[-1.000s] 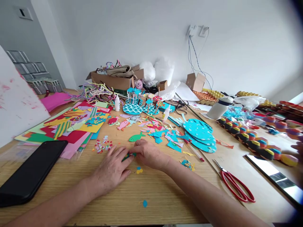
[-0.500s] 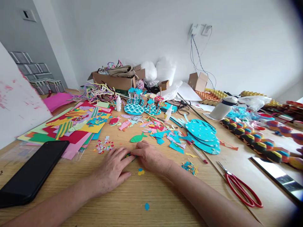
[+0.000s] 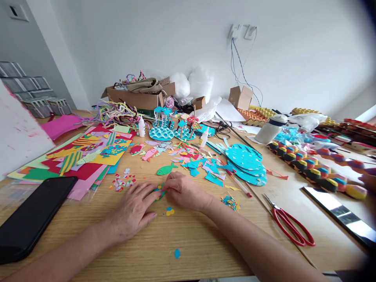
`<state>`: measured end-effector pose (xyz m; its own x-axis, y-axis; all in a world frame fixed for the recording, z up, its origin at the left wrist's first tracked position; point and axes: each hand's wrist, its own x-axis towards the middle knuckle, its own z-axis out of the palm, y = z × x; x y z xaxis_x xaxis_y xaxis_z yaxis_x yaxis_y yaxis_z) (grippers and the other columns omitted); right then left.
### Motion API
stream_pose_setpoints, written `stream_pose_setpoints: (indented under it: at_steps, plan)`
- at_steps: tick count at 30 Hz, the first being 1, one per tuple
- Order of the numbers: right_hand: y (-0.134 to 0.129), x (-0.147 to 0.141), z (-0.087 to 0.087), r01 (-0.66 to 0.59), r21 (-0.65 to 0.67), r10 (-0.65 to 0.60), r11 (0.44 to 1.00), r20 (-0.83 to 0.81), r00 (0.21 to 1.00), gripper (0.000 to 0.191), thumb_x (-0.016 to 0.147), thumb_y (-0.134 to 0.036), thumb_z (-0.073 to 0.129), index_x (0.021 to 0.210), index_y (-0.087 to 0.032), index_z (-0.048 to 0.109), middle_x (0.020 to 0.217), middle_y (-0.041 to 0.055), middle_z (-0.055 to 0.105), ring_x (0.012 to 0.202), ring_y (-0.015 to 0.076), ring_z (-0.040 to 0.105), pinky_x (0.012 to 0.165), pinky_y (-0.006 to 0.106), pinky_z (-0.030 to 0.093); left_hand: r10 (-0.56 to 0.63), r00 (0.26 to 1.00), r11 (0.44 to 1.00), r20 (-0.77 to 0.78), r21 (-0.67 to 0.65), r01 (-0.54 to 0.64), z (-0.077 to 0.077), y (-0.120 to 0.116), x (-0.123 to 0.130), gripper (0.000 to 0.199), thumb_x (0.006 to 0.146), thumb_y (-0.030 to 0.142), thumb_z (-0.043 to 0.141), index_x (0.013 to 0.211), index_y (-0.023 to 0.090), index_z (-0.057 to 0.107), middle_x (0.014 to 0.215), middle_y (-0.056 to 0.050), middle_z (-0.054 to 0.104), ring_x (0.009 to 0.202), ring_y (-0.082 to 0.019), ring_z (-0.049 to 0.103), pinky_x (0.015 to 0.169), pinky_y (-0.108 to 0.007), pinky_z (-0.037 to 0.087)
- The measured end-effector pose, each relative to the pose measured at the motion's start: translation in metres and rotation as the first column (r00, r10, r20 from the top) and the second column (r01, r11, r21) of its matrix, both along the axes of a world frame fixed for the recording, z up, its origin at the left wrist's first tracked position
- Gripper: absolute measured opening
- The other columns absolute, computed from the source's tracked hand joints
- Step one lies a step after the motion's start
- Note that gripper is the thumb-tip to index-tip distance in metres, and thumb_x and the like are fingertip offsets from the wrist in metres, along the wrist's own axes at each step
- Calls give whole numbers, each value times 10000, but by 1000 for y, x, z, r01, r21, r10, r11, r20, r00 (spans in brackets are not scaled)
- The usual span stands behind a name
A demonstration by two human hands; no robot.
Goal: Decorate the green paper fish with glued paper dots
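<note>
Near the middle of the wooden table, my left hand lies palm down with its fingers apart, its fingertips on a small green paper piece with yellow dots. My right hand has its fingers pinched together at that piece's right end; what they hold is too small to make out. Just beyond the hands lies a plain green paper fish. Yellow and blue paper dots are in front of the hands, and one blue dot sits closer to me. Left of them are small red and white scraps.
A black phone and coloured paper sheets lie left. Red-handled scissors, a stick and blue paper discs are right. Glue bottles and paper sea models stand behind. At the far right edge is a blurred, dark hand-like shape.
The view has shifted slightly, so the table items appear further left. More of the dotted green piece shows between my hands. A dark blurred shape has appeared at the far right edge.
</note>
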<state>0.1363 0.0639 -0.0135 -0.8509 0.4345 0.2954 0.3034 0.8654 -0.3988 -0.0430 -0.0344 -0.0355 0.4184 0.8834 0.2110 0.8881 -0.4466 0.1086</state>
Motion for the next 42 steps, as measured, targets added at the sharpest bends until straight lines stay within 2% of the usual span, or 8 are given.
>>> stream_pose_setpoints:
  at_steps: [6,13,16,21,23,29,42]
  plan:
    - [-2,-1,-7,-7,14,8,1000,-7,1000,281,725,-5,471,831,-172,670,766,31,579,762,132,516,715,227,409,51,988,999,146,-23,-48,-1,3,-3,357,814,221,426,1161,154,479,1202,-117,548,1140,-249,455,951,-446,367]
    - [-5,-2,-6,4,75,2,997,-68,998,271,752,-24,466,883,-164,658,766,49,589,749,146,508,676,237,400,125,954,991,274,-78,-108,8,9,-1,355,827,219,349,1144,157,497,1153,-107,590,1082,-219,513,933,-383,397]
    - [-7,-2,-3,38,108,-30,993,-82,996,280,754,-31,464,891,-179,659,765,48,580,740,152,496,671,246,390,114,941,993,319,-69,-97,8,9,0,346,826,208,358,1140,188,502,1139,-81,600,1068,-203,524,925,-369,404]
    - [-8,-2,2,94,130,-84,987,-81,993,233,704,-18,477,720,-156,663,733,46,567,707,151,478,662,252,379,75,933,997,351,-11,-76,2,10,-2,367,819,117,314,1112,177,526,1081,-81,632,1004,-189,562,872,-358,440]
    - [-9,-3,1,95,115,-87,989,-77,993,255,685,-8,469,748,-154,668,752,49,568,723,155,477,667,254,382,55,933,998,357,16,-65,-1,12,-3,391,802,80,305,1097,190,538,1064,-69,644,986,-183,573,855,-353,448]
    - [-10,-7,-6,51,71,-44,996,-99,994,380,689,-5,440,917,-202,672,771,41,537,768,159,460,705,259,389,69,931,993,359,69,-100,-6,19,-2,344,779,71,403,1031,232,574,1005,-32,671,926,-195,603,823,-362,461]
    - [-11,-11,-9,59,100,-54,993,-53,997,365,696,-14,456,919,-205,674,774,40,556,769,161,463,720,259,395,121,905,988,408,38,-149,-7,23,3,503,663,-14,486,1122,189,527,1081,-74,638,975,-208,581,858,-375,452]
